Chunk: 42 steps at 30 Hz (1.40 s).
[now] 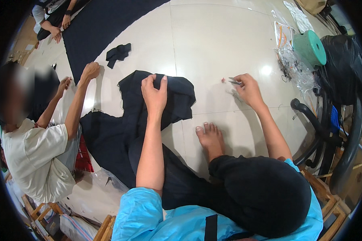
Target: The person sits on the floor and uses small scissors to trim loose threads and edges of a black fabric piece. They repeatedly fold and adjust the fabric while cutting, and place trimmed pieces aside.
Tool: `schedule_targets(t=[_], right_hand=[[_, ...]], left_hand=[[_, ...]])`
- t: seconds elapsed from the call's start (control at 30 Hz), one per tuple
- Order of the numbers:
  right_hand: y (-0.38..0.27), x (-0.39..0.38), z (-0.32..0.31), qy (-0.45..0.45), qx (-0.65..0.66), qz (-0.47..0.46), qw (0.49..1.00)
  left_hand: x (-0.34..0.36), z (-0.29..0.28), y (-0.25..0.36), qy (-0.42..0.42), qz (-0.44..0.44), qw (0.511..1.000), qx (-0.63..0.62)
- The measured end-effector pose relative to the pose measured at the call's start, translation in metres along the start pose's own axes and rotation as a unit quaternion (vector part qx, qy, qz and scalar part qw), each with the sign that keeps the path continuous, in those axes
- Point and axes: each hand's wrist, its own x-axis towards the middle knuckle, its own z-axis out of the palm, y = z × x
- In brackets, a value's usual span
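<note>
Left hand (154, 96) over dark cloth (178, 94), thumb apart from fingers; cannot tell whether any fabric is pinched. Cloth lies crumpled on pale tiled floor (213, 36), left of my bare foot (211, 140). Right hand (249, 91) closed around small snips (236, 81), blades pointing left, well apart from cloth. Tiny red bit (223, 80) on floor just beyond snip tips. Dark scrap (118, 54) lies beyond cloth. Co-worker in pale shirt (40, 154) sits at my left, both arms reaching forward.
</note>
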Motion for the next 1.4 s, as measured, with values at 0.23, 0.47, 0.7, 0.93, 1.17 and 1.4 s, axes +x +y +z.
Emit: schedule_targets(t=[0.23, 0.47, 0.7, 0.93, 1.17, 1.4], right_hand=[[0.013, -0.017, 0.05, -0.011, -0.027, -0.073, 0.997], [0.012, -0.025, 0.039, 0.013, 0.154, -0.001, 0.988], [-0.055, -0.011, 0.001, -0.12, 0.416, 0.071, 0.898], [-0.099, -0.014, 0.002, -0.14, 0.404, 0.019, 0.904], [-0.09, -0.016, -0.006, -0.114, 0.337, 0.114, 0.928], [-0.103, -0.039, 0.022, -0.022, 0.194, -0.188, 0.963]], left_hand=[[-0.007, 0.003, 0.012, 0.108, 0.09, 0.99, -0.009], [-0.036, 0.022, 0.045, -0.061, 0.157, 0.98, -0.107], [-0.072, 0.049, 0.06, -0.282, 0.034, 0.919, -0.274], [-0.071, 0.047, 0.064, -0.385, -0.086, 0.838, -0.377], [-0.054, 0.042, 0.059, -0.302, -0.128, 0.864, -0.382], [-0.057, 0.046, 0.045, -0.373, -0.23, 0.772, -0.46]])
